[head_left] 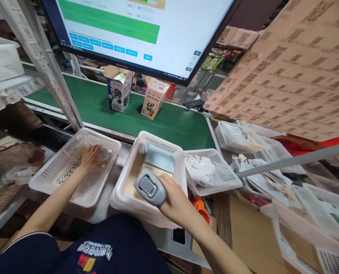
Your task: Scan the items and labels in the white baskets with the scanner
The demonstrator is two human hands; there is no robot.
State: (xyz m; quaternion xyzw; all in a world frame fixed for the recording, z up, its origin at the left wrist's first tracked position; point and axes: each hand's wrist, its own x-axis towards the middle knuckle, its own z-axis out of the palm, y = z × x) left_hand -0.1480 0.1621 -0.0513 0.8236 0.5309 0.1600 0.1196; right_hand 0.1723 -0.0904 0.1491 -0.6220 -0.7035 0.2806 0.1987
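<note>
My left hand reaches down into the left white basket. Its fingers close on a small clear plastic item, whose exact kind I cannot make out. A grey handheld barcode scanner is gripped in my right hand, above the near part of the middle white basket. In that basket lie a pale blue-grey flat box, a tan box partly hidden by the scanner, and a clear round item.
A monitor hangs over a green conveyor belt bearing two open cartons, one blue and white, one pale. To the right, another white basket holds white packages. A phone lies near the front edge.
</note>
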